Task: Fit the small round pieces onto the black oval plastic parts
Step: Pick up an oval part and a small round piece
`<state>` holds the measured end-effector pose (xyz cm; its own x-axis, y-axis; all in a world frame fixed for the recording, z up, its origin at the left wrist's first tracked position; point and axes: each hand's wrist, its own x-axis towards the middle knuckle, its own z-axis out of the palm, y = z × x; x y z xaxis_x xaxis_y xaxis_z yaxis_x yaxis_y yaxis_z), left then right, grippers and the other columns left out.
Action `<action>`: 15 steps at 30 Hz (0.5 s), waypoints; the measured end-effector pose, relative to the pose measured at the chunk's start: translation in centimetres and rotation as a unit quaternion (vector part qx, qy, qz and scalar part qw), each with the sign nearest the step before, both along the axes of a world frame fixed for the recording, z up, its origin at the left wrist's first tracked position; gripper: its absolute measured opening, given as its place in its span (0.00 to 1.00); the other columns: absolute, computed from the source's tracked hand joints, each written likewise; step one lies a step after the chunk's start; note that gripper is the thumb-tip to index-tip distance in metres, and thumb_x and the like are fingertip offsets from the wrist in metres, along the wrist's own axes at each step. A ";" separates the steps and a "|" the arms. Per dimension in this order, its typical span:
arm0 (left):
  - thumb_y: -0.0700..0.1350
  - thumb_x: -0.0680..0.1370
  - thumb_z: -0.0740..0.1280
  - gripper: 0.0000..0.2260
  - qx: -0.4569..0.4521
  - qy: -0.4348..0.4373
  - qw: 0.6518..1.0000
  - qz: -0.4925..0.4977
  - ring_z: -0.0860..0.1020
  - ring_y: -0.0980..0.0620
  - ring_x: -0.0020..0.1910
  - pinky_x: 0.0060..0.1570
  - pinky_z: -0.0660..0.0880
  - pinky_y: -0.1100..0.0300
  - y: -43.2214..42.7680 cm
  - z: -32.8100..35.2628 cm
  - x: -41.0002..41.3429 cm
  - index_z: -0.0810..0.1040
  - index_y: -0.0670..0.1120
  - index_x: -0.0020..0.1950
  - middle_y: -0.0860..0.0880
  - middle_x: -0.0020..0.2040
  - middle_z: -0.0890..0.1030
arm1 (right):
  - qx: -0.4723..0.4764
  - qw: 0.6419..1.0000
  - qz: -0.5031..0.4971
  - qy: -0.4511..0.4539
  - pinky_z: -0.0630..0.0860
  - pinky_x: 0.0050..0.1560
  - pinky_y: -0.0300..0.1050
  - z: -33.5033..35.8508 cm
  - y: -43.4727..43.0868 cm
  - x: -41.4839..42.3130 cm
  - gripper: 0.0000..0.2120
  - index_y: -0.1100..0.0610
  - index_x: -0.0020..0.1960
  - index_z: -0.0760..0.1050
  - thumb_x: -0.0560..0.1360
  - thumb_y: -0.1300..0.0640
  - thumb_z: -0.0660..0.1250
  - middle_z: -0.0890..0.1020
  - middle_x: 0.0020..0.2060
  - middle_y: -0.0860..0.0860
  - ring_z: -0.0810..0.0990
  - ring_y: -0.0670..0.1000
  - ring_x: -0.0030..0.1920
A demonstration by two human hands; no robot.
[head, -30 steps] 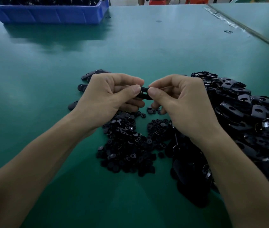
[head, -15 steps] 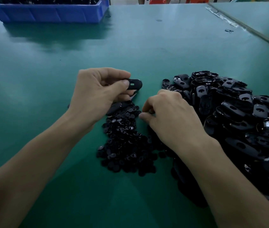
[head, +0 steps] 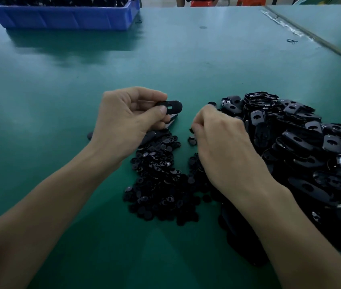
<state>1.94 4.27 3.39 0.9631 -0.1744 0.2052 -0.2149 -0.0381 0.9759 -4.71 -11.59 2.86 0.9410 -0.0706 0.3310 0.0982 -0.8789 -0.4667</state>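
Observation:
My left hand (head: 130,119) pinches one black oval part (head: 172,107) between thumb and forefinger and holds it flat above the table; its slot faces up. My right hand (head: 221,147) is lower and to the right, knuckles up, fingers curled down. Its fingertips close on a small round piece (head: 192,130) at the far edge of the heap of small round pieces (head: 157,180). A big heap of black oval parts (head: 303,147) lies to the right of that hand. My right forearm covers part of both heaps.
A blue bin (head: 61,17) full of black parts stands at the far left of the green table (head: 186,65). A few oval parts (head: 151,135) lie under my left hand. A seam to a second table (head: 315,41) runs along the far right.
The hands have parted. My left hand kept the oval part and moved left. My right hand let go, dropped to the small pieces and has now drawn its fingertips together there.

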 end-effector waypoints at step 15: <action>0.30 0.74 0.72 0.10 0.020 -0.008 0.998 -0.056 0.86 0.49 0.39 0.41 0.82 0.61 -0.9 0.0 -1.1 0.83 0.44 0.46 0.45 0.38 0.86 | 0.252 0.965 0.039 -0.060 0.81 0.43 0.51 0.4 -0.9 0.3 0.04 0.51 0.44 0.82 0.76 0.58 0.72 0.84 0.34 0.46 0.84 0.48 0.36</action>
